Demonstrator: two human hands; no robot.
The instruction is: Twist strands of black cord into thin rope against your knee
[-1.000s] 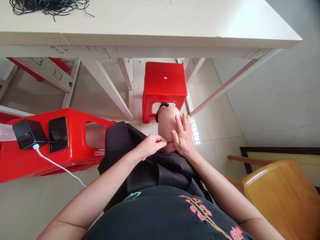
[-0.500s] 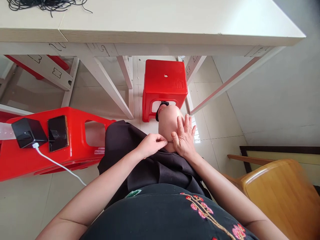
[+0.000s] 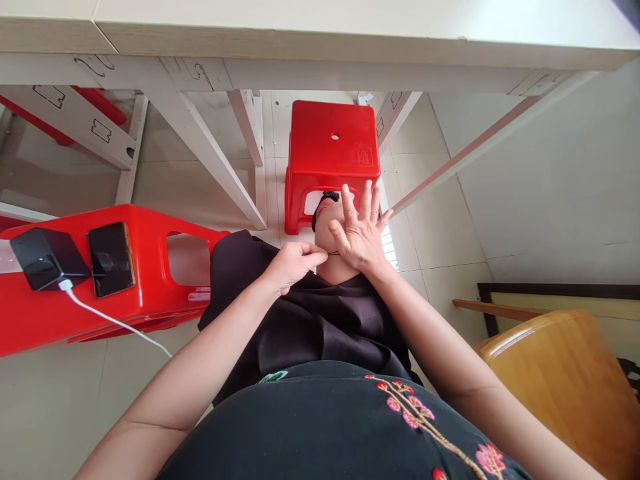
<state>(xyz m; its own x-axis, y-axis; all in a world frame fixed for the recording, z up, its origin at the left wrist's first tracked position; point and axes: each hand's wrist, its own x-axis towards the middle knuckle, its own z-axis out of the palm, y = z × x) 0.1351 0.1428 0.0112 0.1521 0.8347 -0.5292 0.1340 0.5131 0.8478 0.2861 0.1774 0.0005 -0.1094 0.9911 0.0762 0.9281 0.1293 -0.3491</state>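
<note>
My left hand [image 3: 294, 265] pinches a thin dark thread [image 3: 333, 253] between its fingertips, just above the neck of a person lying face up with their head tilted back [image 3: 333, 230]. My right hand [image 3: 361, 233] is spread wide over that person's chin and lower face, its thumb close to the thread. The thread runs from my left fingertips towards the base of that thumb. Its far end is hidden. A black cape [image 3: 310, 327] covers the person's shoulders and chest.
Above stands a cream table [image 3: 300, 40] with a red plastic stool [image 3: 333, 143] beneath it. At left, a second red stool [image 3: 150, 267] lies on its side, bearing a black charger [image 3: 47, 259] and a phone [image 3: 111, 259]. A wooden chair [image 3: 555, 380] stands at right.
My right hand has moved up the person's face, its fingers spreading wider. My left hand has risen slightly with the thread. The view has tilted, pushing the table higher and the black cord bundle out of frame.
</note>
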